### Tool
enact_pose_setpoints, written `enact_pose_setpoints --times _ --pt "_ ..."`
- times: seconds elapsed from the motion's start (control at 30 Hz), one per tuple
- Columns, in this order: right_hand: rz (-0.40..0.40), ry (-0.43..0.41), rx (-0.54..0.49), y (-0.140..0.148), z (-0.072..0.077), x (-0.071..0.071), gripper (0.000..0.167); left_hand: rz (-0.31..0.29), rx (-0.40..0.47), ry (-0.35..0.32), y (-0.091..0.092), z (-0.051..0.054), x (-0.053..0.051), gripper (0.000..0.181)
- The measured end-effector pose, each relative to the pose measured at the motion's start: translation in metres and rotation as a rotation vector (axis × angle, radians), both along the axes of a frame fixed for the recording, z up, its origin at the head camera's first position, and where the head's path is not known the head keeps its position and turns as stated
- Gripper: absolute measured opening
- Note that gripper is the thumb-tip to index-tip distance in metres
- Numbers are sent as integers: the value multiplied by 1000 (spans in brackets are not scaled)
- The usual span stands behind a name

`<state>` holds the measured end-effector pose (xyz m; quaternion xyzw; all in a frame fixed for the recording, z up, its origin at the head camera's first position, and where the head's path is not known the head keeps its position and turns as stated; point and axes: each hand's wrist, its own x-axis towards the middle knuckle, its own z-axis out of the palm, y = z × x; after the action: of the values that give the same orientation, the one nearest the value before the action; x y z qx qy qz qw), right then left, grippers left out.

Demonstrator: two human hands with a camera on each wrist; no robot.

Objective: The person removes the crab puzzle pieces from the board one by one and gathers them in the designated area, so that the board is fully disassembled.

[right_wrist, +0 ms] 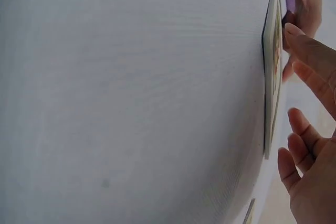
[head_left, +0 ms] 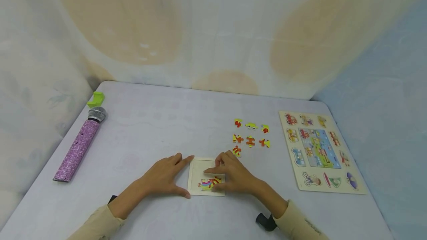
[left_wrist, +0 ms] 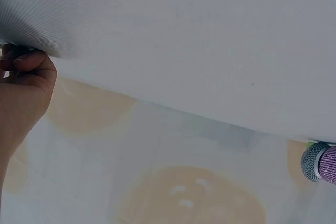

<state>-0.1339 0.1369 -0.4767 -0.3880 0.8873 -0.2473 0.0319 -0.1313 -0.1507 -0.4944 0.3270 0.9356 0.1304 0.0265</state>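
Note:
A small pale wooden puzzle tray (head_left: pixel 197 169) lies on the table before me. Joined yellow, red and purple jigsaw pieces (head_left: pixel 207 184) sit in its lower part. My left hand (head_left: pixel 162 176) spreads thumb and index finger to the tray's left corners. Over the tray's right side is my right hand (head_left: pixel 236 175), index finger stretched out and thumb touching the pieces. In the right wrist view the right hand's fingers (right_wrist: pixel 302 150) bend loosely beside the thin tray (right_wrist: pixel 271 72). Whatever lies under the right thumb is hidden.
Several loose jigsaw pieces (head_left: pixel 250 141) lie in rows beyond my right hand. A large wooden picture puzzle board (head_left: pixel 320 153) lies at the right. At the left are a microphone (head_left: pixel 78 147) with a glittery purple handle and a green block (head_left: pixel 96 99).

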Motion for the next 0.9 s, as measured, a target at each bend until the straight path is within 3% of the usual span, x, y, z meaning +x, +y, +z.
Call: enact_pose_setpoints --times 0.27,0.63,0.9 --pt "53 -36 36 -5 0 -5 43 -4 17 -2 1 1 0 114" --pt "145 -45 54 -7 0 -11 35 -33 43 58 0 -3 -1 112" --pt "187 -19 26 -9 -1 -13 33 -20 33 28 0 -2 0 112"
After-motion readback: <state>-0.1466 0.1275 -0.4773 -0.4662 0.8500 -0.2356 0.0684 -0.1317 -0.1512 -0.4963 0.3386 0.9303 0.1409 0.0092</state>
